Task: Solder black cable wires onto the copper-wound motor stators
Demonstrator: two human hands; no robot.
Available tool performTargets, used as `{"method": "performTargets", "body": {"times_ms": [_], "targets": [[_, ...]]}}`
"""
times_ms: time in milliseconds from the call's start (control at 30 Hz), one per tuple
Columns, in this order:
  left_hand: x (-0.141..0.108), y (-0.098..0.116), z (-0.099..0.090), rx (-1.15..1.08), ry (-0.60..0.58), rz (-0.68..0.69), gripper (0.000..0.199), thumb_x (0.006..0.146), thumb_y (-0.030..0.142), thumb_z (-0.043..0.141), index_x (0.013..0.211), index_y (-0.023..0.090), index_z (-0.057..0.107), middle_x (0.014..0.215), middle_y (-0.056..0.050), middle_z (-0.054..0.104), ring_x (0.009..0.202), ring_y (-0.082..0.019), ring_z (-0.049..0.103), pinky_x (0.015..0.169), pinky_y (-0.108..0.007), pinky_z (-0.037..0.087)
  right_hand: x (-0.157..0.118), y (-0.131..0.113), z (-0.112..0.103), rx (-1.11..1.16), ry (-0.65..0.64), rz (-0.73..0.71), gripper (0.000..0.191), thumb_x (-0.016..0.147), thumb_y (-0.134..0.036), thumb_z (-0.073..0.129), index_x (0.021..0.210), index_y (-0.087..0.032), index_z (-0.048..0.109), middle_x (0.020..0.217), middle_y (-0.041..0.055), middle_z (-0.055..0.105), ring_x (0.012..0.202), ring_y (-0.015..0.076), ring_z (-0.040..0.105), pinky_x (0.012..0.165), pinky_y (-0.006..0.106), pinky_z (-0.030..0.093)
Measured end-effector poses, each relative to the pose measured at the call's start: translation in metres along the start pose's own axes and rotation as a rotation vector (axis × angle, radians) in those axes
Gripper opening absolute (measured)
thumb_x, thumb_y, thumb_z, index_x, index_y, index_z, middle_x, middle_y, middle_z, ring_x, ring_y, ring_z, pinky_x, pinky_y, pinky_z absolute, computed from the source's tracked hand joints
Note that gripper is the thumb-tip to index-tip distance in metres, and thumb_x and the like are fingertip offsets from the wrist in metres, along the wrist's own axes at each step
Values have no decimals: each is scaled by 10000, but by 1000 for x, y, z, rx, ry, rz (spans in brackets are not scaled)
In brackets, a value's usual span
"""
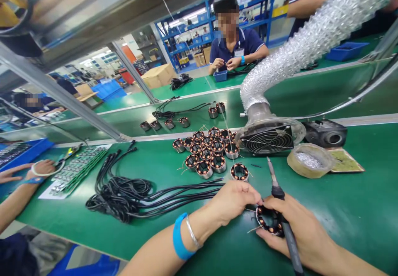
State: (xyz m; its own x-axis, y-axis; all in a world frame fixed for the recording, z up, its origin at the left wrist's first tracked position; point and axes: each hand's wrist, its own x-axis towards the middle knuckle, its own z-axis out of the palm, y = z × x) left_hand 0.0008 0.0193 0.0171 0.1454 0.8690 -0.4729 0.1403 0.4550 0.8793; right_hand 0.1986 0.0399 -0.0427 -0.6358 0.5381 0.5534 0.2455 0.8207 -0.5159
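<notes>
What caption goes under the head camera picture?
Left hand at a copper-wound ring, right hand holding it and a soldering iron.

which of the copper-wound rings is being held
The front one, in the right hand, with the left hand at its upper edge; the other rings sit unheld farther back.

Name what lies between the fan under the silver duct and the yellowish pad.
A round tub of silvery bits lies between the fan and the yellowish pad, as the head view shows.
</notes>
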Motion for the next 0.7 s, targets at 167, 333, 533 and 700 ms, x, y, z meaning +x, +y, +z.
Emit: {"method": "performTargets", "body": {"times_ms": [167, 333, 533, 700], "targets": [[-27, -4, -9, 344, 21, 56, 229, 773, 379, 682, 724, 167, 610, 464, 104, 311, 450, -68, 227, 451, -234, 150, -5, 4, 2, 1, -2, 28, 347, 869, -325, 652, 1171, -223, 514, 854, 35, 615, 693, 178, 628, 594, 271, 556], [-37, -12, -13, 250, 12, 6, 203, 805, 338, 615, 700, 164, 615, 475, 88, 360, 452, -75, 273, 454, -234, 183, -9, 7, 5, -1, -1, 29, 369, 871, -363, 654, 1183, -221, 520, 854, 37, 628, 676, 181, 642, 585, 272, 566], [-16, -12, 5, -184, 37, -37, 159, 643, 287, 675, 590, 148, 620, 524, 33, 521, 533, -95, 413, 564, -230, 313, -9, 7, 3, -4, -21, 31, 386, 865, -333, 661, 1196, -211, 503, 855, 38, 624, 685, 177, 637, 585, 270, 556], [-21, -16, 3, -208, -64, -61, 282, 679, 423, 678, 633, 150, 628, 406, 105, 296, 429, -62, 174, 475, -241, 152, -7, 0, 1, -5, -36, 68, 351, 871, -309, 628, 1181, -218, 491, 867, 35, 619, 721, 179, 634, 614, 276, 555]]}}
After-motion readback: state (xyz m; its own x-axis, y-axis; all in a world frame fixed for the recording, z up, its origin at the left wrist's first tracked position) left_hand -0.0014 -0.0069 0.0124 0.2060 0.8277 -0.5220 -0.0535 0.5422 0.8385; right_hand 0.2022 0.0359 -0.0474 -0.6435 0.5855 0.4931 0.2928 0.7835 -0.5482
